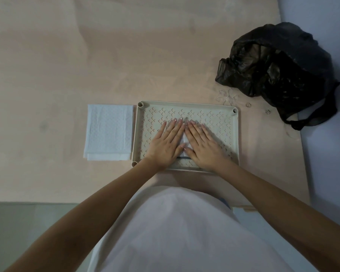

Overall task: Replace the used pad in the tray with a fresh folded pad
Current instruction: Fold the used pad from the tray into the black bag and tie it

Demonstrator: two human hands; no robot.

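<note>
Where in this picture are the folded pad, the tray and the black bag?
pad (108,132): head view, middle of its quilted top.
tray (186,103): head view, far rim.
bag (279,65): head view, crumpled middle.

A pale rectangular tray (232,134) with a slotted grid top lies flat on the table. A white folded pad (108,132) lies flat just beside its left edge. White pad material (185,141) shows in the tray.

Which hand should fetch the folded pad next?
Probably the left hand: the folded pad lies just left of the tray, on its side. The right hand would have to cross over. Both press flat on the tray now.
</note>
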